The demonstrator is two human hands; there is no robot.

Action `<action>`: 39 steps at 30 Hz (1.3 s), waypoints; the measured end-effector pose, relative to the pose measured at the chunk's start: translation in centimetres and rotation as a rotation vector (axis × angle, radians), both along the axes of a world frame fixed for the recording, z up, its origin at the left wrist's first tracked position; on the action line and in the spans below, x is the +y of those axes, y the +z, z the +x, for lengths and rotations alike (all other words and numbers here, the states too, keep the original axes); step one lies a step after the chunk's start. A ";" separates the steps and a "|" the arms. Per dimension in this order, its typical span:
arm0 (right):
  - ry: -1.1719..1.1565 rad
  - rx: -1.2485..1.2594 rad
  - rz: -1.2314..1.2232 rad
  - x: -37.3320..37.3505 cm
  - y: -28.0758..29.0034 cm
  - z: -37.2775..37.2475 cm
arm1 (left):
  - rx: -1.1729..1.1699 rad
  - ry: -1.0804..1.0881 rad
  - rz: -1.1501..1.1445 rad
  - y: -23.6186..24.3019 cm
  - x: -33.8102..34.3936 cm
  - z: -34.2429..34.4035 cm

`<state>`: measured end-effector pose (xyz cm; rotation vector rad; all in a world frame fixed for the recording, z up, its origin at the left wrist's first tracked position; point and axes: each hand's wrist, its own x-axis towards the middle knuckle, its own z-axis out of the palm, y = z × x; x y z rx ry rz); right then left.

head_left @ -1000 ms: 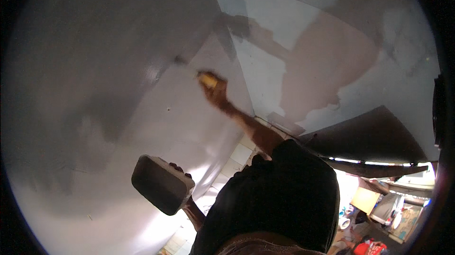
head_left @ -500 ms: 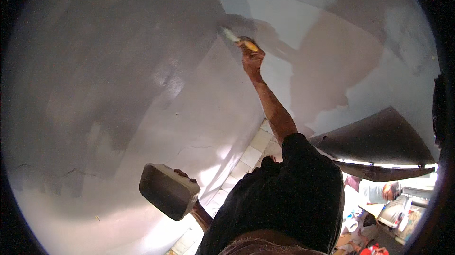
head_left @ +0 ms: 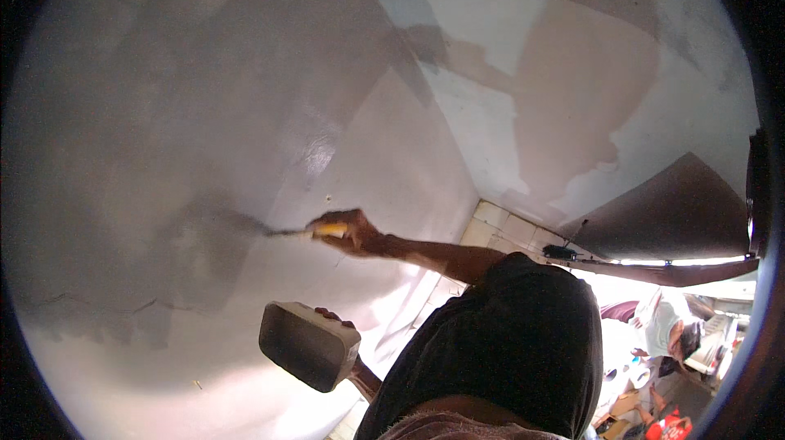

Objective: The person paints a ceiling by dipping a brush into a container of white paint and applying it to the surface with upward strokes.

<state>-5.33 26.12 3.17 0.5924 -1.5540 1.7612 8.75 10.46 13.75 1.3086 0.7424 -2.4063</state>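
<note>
My right hand point(head_left: 360, 233) is closed round the yellow handle of a thin flat tool point(head_left: 329, 230), seen nearly edge-on. Its dark tip points left at the grey wall point(head_left: 188, 113); whether it is a brush or a scraper I cannot make out, nor whether it touches. Below, my left hand point(head_left: 337, 317) grips the rim of a deep rectangular tub point(head_left: 307, 350) with rounded corners. The tub is tilted, its dark inside facing me, and its contents cannot be told. A darker patch of wall lies around the tool's tip.
A lighter wall point(head_left: 482, 23) with shadows meets the grey one at a corner. Pale tiles point(head_left: 491, 223) run along the lower edge. To the right hangs a dark panel point(head_left: 670, 211). Beneath it another person point(head_left: 670, 330) appears among cluttered household things, with a red item point(head_left: 672, 428) nearby.
My right hand has brought the tool down and left from the wall corner to the middle of the grey wall. The tub stays in my left hand, a little further right in view.
</note>
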 end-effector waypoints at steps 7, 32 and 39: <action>-0.614 -0.117 -0.204 17.2 -0.7 -7.5 | -0.437 -0.020 -0.217 4.4 3.2 -1.0; -0.802 0.011 -0.331 17.3 0.8 -8.5 | 1.103 -0.593 -0.554 -7.8 -7.4 1.6; -0.337 -0.025 0.105 -1.5 1.3 -2.2 | 1.155 -0.534 -0.573 -8.3 -7.8 2.0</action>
